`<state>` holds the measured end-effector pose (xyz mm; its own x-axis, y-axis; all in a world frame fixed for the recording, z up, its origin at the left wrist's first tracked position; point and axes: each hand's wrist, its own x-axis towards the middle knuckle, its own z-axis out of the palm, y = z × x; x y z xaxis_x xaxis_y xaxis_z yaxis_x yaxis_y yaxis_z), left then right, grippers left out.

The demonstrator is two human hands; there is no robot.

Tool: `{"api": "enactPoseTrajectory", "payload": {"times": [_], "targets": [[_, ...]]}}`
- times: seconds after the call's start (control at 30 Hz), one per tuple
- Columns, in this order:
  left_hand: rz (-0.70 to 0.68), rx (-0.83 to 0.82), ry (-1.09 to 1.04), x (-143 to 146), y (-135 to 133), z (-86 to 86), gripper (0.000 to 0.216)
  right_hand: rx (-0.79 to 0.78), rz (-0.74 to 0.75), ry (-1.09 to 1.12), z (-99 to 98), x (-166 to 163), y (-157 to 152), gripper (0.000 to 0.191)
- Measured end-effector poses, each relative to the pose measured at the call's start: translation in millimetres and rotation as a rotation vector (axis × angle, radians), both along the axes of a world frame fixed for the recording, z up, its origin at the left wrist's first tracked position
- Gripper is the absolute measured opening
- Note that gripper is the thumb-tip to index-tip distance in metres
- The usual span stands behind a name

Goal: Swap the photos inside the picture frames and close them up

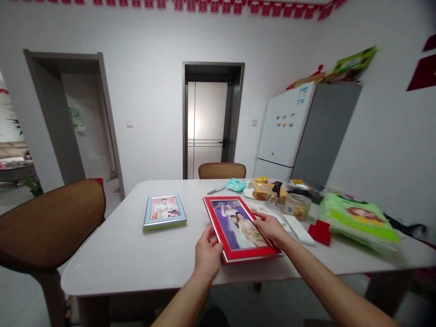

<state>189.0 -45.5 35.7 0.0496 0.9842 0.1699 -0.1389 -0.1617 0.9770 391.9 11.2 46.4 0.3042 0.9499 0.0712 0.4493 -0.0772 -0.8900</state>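
A red picture frame with a wedding photo lies tilted between my hands, just over the near part of the white table. My left hand grips its left edge, the thumb at the border and the other fingers partly hidden. On the right side, my right hand holds the edge with fingers reaching over the photo. Whether the frame touches the tabletop I cannot tell. To the left, a light blue picture frame with another photo lies face up, apart from both hands.
Right of the red frame are a white box, a red piece, a clear jar and a green package. A teal packet lies behind. Brown chairs stand at the left and far side.
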Motion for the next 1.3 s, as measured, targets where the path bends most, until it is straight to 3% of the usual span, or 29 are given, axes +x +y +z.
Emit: {"api": "enactPoseTrajectory", "payload": {"times": [0.13,0.33,0.47,0.6,0.77,0.87,0.97,1.13,1.3], "targets": [[0.019,0.005,0.147,19.5,22.4,-21.6,0.049,-0.008,-0.07,-0.128,-10.1,13.9,19.8,0.038],[0.042,0.016,0.372,20.1,43.2,-35.5,0.054,-0.044,-0.12,-0.28,-23.7,21.4,40.3,0.037],[0.024,0.056,0.489,21.6,39.5,-38.5,0.056,-0.088,-0.134,-0.375,-28.4,23.5,35.5,0.033],[0.056,0.126,0.614,1.2,32.6,-31.5,0.055,-0.059,-0.146,-0.443,-15.8,14.5,26.5,0.035],[0.246,0.144,0.848,-76.2,48.1,-16.4,0.051,0.122,0.043,-0.419,1.6,-49.8,21.4,0.04],[0.359,0.093,0.987,-127.5,62.9,-12.5,0.054,0.166,0.238,-0.326,-5.9,-111.6,25.5,0.037],[0.397,0.022,1.095,-162.4,70.2,-14.6,0.056,0.142,0.327,-0.216,-22.3,-165.2,38.5,0.04],[0.343,0.007,1.177,-179.7,68.9,-17.0,0.06,0.085,0.232,-0.002,-37.8,-207.9,63.3,0.041],[0.334,0.003,1.099,-175.1,55.6,-11.1,0.051,0.053,0.202,0.251,-30.7,-221.8,57.7,0.033]]}}
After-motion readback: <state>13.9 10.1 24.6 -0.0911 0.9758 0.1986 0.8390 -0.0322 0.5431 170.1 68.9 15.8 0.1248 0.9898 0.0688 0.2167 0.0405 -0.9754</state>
